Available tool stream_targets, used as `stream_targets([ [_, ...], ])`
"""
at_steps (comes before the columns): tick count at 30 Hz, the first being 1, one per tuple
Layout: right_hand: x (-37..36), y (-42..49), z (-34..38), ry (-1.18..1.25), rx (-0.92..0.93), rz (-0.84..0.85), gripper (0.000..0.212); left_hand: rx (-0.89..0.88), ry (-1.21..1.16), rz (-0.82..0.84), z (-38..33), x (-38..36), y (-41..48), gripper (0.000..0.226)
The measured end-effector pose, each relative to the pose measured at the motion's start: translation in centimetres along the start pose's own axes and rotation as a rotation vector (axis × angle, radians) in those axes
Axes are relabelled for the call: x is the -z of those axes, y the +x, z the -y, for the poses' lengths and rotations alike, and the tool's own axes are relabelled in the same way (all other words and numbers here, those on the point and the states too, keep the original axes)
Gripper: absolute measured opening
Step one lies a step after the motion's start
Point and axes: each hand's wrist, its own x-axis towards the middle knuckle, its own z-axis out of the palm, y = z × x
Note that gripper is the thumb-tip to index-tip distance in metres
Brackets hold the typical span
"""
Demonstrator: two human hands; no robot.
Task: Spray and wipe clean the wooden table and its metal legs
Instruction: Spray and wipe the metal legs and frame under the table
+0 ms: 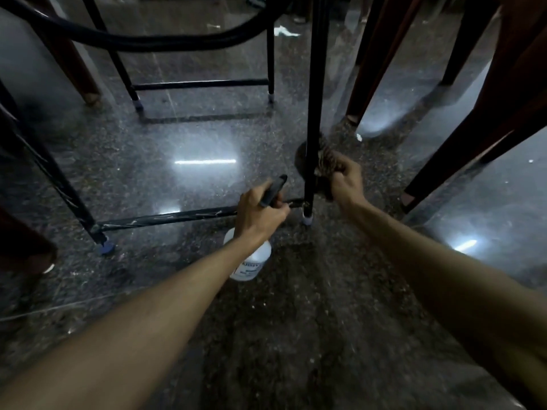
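Though label (247, 268) apparently illegible, left hand (260, 216) gripping spray bottle (257, 255), right hand (347, 180) clutching cloth (325, 157) against leg (315, 84).

Your left hand (260, 216) grips the spray bottle (251, 260) by its black trigger head, nozzle aimed toward one o'clock at the black metal leg (316, 84). Your right hand (346, 180), at the leg's three o'clock, bunches a cloth (325, 155) against it, just above the low crossbar (177, 217).
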Motion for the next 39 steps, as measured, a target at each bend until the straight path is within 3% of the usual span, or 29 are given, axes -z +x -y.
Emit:
stream_targets([
  [3, 1.2, -0.9, -1.5, -0.004, -0.071, 0.021, 0.022, -0.004, -0.021, 0.024, 0.1, -0.1, -0.6, 0.007],
  [6, 1.1, -1.7, -2.1, 0.012, 0.007, -0.046, 0.02, 0.034, -0.005, 0.008, 0.6, -0.6, -0.4, 0.008],
  [9, 1.5, -4.9, -2.9, -0.168, 0.001, 0.015, 0.026, 0.036, -0.014, 0.002, 0.4, -1.0, -1.3, 0.008],
  [13, 1.1, -5.2, -2.8, -0.477, 0.418, -0.157, 0.043, 0.048, -0.008, 0.007, 0.8, -0.7, -1.7, 0.009],
  [16, -1.1, -4.9, -3.7, -0.838, 0.518, 0.143, 0.05, 0.06, -0.008, -0.031, 1.4, -0.5, -2.0, 0.009],
  [18, -2.0, -5.3, -5.9, -1.148, 0.534, 0.199, 0.055, 0.034, -0.019, -0.029, 1.4, 0.0, -2.5, 0.007],
  [20, -2.0, -5.1, -7.0, -1.235, 0.481, 0.2, 0.061, 0.033, -0.045, -0.021, 1.4, 0.7, -2.4, 0.006],
  [23, -1.3, -5.1, -8.6, -1.154, 0.468, 0.256, 0.061, 0.074, -0.087, -0.002, 2.2, 1.2, -2.2, 0.007],
  [25, 0.2, -6.1, -8.9, -0.984, 0.385, 0.271, 0.046, 0.06, -0.078, 0.0, 1.8, 1.4, -2.5, 0.006],
  [28, 3.3, -5.9, -9.5, -0.759, 0.145, -0.172, 0.041, 0.099, -0.076, 0.063, 1.1, 0.6, -2.8, 0.016],
  [30, 5.1, -4.2, -8.9, -0.578, -0.009, -0.319, 0.041, 0.14, -0.021, 0.103, 1.2, -0.8, -2.7, 0.013],
  [32, 6.1, -2.5, -7.9, -0.372, -0.119, -0.299, 0.04, 0.174, 0.0, 0.126, 0.9, -2.4, -2.9, 0.013],
  [35, 6.0, -1.9, -6.6, -0.203, -0.129, -0.238, 0.042, 0.172, 0.005, 0.132, 0.3, -3.9, -3.4, 0.016],
  [39, 3.1, -1.2, -4.5, 0.0, -0.12, -0.24, 0.028, 0.212, 0.014, 0.132, 0.8, -3.8, -2.9, 0.024],
])
